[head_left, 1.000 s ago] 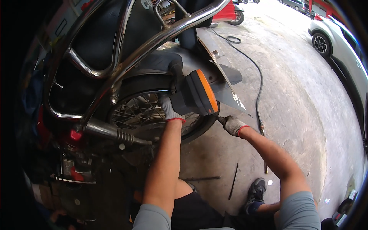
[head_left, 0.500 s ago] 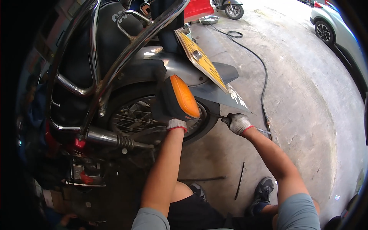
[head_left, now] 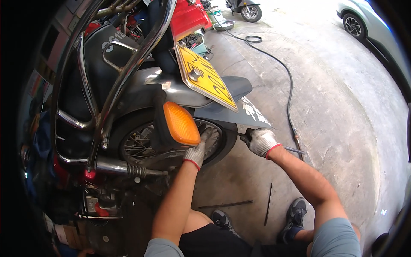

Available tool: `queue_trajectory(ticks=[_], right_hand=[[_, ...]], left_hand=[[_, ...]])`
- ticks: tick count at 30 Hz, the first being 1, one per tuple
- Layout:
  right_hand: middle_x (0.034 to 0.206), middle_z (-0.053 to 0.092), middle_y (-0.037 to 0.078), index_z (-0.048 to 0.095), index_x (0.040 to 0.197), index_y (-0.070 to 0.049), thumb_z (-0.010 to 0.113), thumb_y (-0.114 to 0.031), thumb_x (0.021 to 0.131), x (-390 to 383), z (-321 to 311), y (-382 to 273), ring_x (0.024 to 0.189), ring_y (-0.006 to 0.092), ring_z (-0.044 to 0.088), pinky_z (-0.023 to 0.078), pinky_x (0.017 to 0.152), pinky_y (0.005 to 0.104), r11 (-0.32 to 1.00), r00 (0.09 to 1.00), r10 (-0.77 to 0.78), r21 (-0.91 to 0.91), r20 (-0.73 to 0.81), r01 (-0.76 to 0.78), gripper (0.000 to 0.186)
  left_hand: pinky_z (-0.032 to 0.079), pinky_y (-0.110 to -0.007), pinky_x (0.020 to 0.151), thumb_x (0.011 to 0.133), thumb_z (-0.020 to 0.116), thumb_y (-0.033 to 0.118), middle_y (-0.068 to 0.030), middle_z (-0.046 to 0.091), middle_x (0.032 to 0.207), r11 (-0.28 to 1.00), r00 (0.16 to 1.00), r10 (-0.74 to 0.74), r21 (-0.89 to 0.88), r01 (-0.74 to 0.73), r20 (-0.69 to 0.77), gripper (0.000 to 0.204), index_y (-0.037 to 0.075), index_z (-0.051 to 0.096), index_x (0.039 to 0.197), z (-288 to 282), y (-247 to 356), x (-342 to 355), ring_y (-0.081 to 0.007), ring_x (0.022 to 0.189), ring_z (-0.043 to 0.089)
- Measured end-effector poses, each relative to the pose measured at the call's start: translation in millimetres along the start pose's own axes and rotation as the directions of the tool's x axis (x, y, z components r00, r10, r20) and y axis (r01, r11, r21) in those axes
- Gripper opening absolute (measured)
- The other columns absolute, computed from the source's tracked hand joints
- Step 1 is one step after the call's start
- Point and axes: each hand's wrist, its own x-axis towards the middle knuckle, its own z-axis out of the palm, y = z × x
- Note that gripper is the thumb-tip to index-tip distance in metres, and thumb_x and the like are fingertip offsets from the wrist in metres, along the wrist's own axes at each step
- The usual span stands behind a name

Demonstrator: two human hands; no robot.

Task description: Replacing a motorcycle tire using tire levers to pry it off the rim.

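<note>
My left hand (head_left: 198, 150), in a pale glove with a red cuff, reaches up against the spoked rear wheel (head_left: 135, 152), fingers extended beside the rim and partly behind the orange indicator lamp (head_left: 180, 123). My right hand (head_left: 261, 141), gloved alike, is closed on a metal bar (head_left: 294, 150) whose dark end points left toward the tyre (head_left: 229, 142). Above both hands are a dark mudguard flap (head_left: 239, 120) and a tilted yellow number plate (head_left: 207, 77). A chrome rack (head_left: 102, 120) arches over the black seat area to the left.
A black hose (head_left: 291, 98) runs to a metal fitting on the concrete floor (head_left: 334, 128). Two thin rods (head_left: 226, 204) lie near my shoes (head_left: 295, 212). A metal basin (head_left: 224, 26), a scooter (head_left: 250, 12) and a white car (head_left: 364, 19) stand behind. An exhaust pipe (head_left: 111, 166) lies low left.
The view has shifted, bringing the plate's face into sight. The lamp sits lower and further left in the picture. My left hand now shows its fingers beside it; my right hand still grips the bar.
</note>
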Motion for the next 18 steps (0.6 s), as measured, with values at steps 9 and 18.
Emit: queue_trajectory(ticks=[9,18], right_hand=[[0.082,0.065,0.02,0.065,0.086,-0.002,0.05,-0.04,0.092,-3.8,-11.7,-17.0,0.082,0.0373,0.063,0.049,0.073,0.0464,0.992,0.978,-0.101,0.056,-0.182,0.113,0.041],[0.095,0.064,0.021,0.064,0.097,-0.002,0.046,-0.038,0.094,-3.1,-25.7,-28.4,0.09,0.0376,0.061,0.049,0.078,0.0462,0.992,0.994,-0.041,0.117,-0.104,0.053,0.04]], left_hand=[[0.033,-0.03,0.105,0.088,0.051,0.06,-0.0114,0.042,0.141,0.985,0.972,0.169,-0.013,-0.169,0.163,0.076,0.002,0.045,0.136,5.3,-11.5,28.0,-0.0187,0.127,0.041],[0.047,-0.033,0.083,0.094,0.055,0.039,-0.0092,0.054,0.122,0.935,0.959,0.268,-0.216,-0.281,-0.089,0.054,0.001,0.043,0.129,19.9,-21.0,58.8,-0.0212,0.101,0.056]])
